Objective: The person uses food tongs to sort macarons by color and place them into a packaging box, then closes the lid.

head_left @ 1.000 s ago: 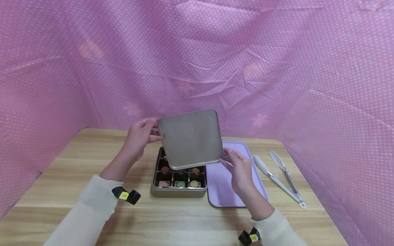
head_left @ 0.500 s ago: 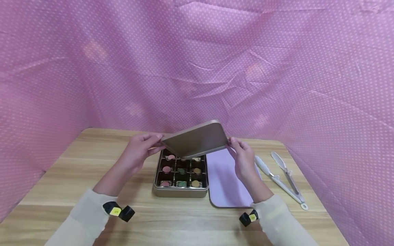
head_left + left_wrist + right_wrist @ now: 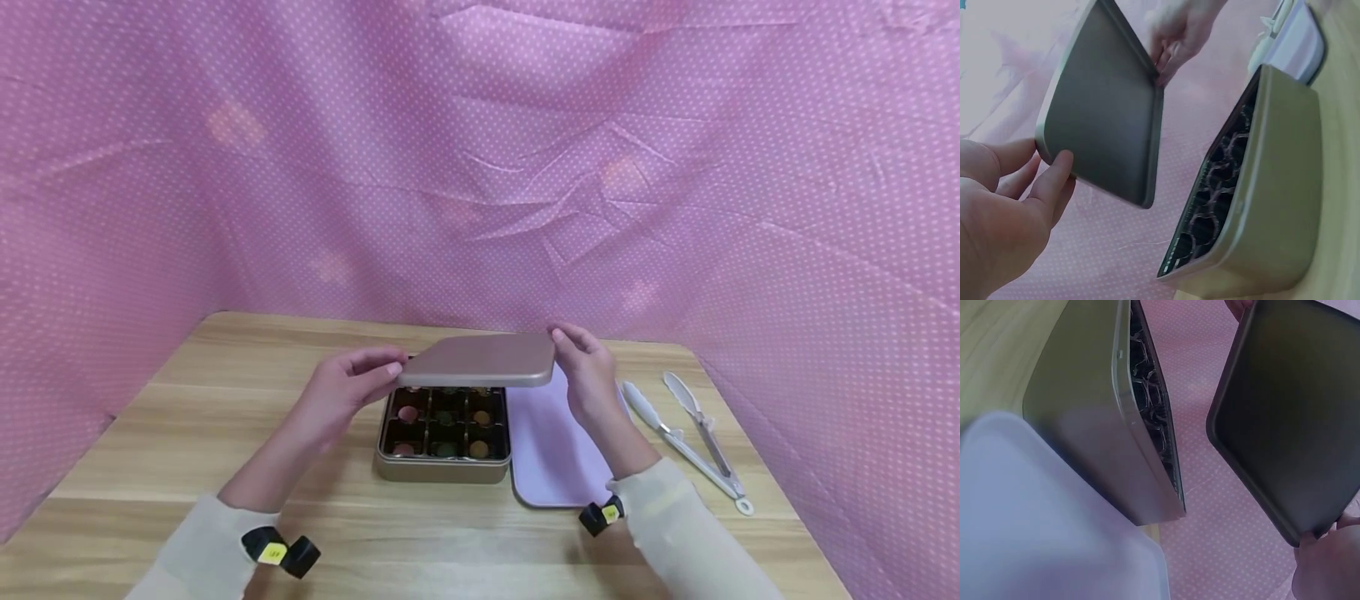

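Observation:
Both hands hold a flat metal tin lid (image 3: 480,358) by opposite sides, above the rear part of a square tin (image 3: 442,471). My left hand (image 3: 348,383) pinches the lid's left edge between thumb and fingers. At the lid's right edge, my right hand (image 3: 588,375) grips with the thumb in front. In the left wrist view the lid's hollow underside (image 3: 1107,112) shows, apart from the tin's rim. Inside the tin is a divided insert; small round pieces, such as a pink one (image 3: 407,414) and a yellow one (image 3: 479,450), sit in its compartments. The lid covers the back row.
A lilac tray (image 3: 555,467) lies beside the tin on its right, partly under my right forearm. Further right, white-tipped tongs (image 3: 690,442) rest spread on the wooden table (image 3: 187,417). A pink dotted cloth (image 3: 480,167) hangs around the back and sides.
The lid has come down and tipped from nearly upright, underside facing me, to nearly level with its top showing. Both hands stay on it; the left has lowered with it.

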`<state>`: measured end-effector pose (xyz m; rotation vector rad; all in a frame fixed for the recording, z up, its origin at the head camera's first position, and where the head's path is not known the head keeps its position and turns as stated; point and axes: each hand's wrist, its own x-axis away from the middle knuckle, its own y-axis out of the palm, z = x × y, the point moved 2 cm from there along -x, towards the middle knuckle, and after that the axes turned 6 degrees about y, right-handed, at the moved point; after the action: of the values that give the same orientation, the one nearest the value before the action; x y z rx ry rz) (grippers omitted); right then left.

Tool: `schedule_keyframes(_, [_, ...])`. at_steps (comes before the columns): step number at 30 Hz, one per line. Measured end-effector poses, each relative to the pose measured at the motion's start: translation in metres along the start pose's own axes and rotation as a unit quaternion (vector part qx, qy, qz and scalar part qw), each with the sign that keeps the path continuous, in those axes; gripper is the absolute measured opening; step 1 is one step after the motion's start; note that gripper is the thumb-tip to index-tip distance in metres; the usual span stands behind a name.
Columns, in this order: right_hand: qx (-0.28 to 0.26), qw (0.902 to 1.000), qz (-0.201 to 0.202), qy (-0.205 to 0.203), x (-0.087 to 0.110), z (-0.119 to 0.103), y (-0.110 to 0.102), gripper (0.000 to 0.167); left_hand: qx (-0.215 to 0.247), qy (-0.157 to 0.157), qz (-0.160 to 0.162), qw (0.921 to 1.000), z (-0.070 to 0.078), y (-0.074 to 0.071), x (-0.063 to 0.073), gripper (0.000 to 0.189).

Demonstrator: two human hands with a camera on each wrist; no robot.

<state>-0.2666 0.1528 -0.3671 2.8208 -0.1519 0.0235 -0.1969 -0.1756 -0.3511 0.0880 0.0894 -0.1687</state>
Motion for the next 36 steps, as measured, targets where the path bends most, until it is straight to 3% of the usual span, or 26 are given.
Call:
schedule_keyframes(8, [0.019, 0.999, -0.003, 0.04, -0.006, 0.008, 0.008, 0.042, -0.061, 0.01, 0.017, 0.998, -0.012, 0.0, 0.019, 0.052])
schedule_keyframes(18, [0.14, 0.9883, -0.03, 0.053, -0.014, 0.024, 0.023, 0.041, -0.175, 0.015, 0.023, 0.9843, -0.029, -0.002, 0.034, 0.055])
schedule_keyframes(31, [0.227, 0.9721, -0.019, 0.053, -0.031, 0.056, 0.037, 0.035, -0.221, -0.008, 0.03, 0.9749, -0.053, -0.001, 0.039, 0.056])
schedule_keyframes(36, [0.238, 0.9701, -0.003, 0.047, -0.033, 0.063, 0.042, 0.034, -0.217, -0.01, 0.031, 0.9757, -0.06, -0.002, 0.039, 0.055])
